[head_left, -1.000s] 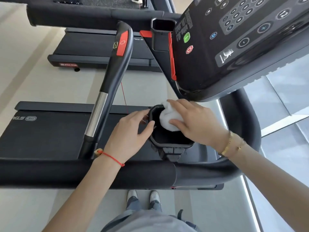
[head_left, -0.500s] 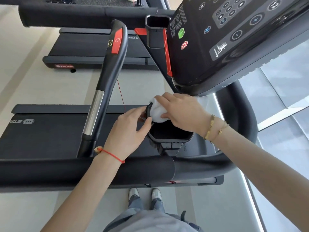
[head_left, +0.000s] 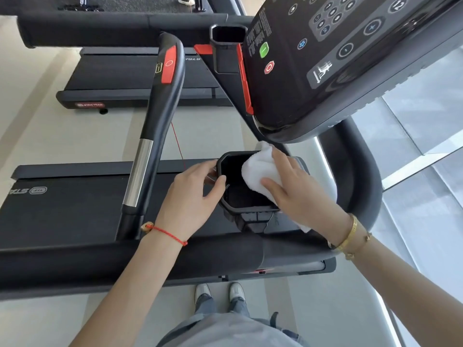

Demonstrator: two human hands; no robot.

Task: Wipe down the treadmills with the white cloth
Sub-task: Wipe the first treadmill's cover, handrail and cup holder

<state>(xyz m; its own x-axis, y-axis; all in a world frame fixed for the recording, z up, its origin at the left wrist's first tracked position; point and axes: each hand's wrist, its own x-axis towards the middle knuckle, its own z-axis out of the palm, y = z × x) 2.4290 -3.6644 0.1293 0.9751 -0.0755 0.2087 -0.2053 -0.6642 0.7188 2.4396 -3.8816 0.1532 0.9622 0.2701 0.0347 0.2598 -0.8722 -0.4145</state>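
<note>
The right hand [head_left: 298, 191] is keeping its grip clamped on the white cloth [head_left: 260, 171], fingers curled over the bunched fabric, and is pressing it onto the far right side of the cup holder [head_left: 246, 209]. Half a second ago the cloth was sitting at the rim's far left corner, so the hand is sweeping rightward round the rim, with the cloth's top now nearly touching the underside of the console [head_left: 350, 58]. The left hand [head_left: 190, 201] is still steadying the holder, thumb hooked over the near left rim and fingers along the outside wall. Beyond both hands, the handrail [head_left: 160, 116] and the belt [head_left: 62, 211] are lying untouched. The rim is probably half wiped, and the rest of this treadmill is still waiting.
</note>
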